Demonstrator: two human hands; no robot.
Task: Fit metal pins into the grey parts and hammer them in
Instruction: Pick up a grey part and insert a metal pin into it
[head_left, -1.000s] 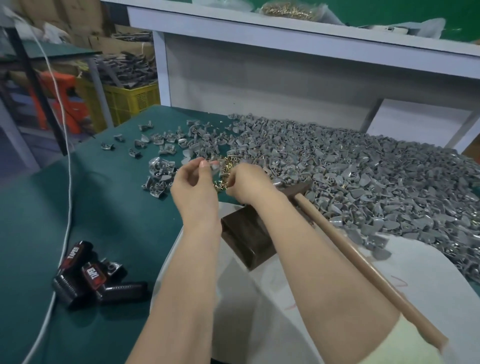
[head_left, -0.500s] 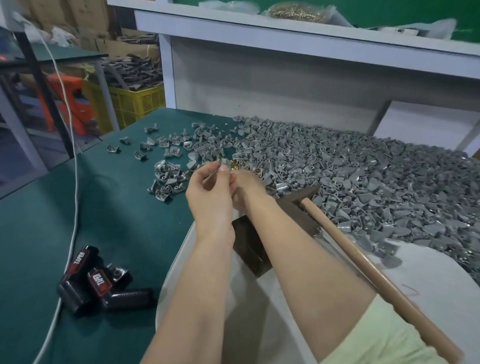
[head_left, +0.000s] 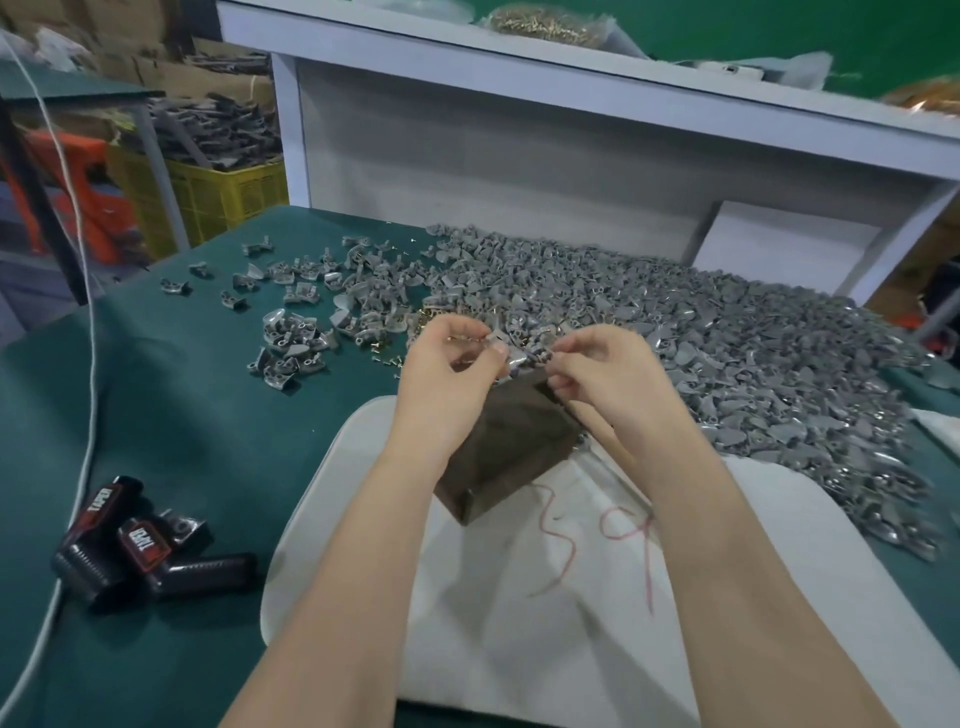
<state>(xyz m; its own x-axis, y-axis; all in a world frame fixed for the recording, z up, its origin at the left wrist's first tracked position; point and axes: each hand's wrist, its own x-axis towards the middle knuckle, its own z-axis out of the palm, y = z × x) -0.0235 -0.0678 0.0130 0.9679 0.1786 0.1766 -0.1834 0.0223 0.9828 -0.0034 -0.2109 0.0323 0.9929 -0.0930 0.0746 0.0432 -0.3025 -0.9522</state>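
Note:
My left hand (head_left: 447, 364) pinches a small grey part (head_left: 519, 357) between thumb and fingers, just above a dark block (head_left: 509, 447). Fingertips of my right hand (head_left: 605, 371) close on the part's right end, on what looks like a small metal pin, too small to see well. Only a short stretch of the hammer's wooden handle (head_left: 605, 434) shows under my right wrist. A big pile of grey parts (head_left: 701, 343) covers the table behind and to the right. Loose brass pins (head_left: 387, 356) lie left of my hands.
The block stands on a white pad (head_left: 519, 582) on the green table (head_left: 182, 415). A small heap of grey parts (head_left: 285, 351) lies to the left. Black tape tools (head_left: 140, 545) and a white cable (head_left: 85, 364) are at the near left. A white shelf (head_left: 571, 88) rises behind.
My hands have drawn back from the pin heap to above the block, now slightly apart with the grey part between them. The hammer handle is now mostly hidden under my right arm.

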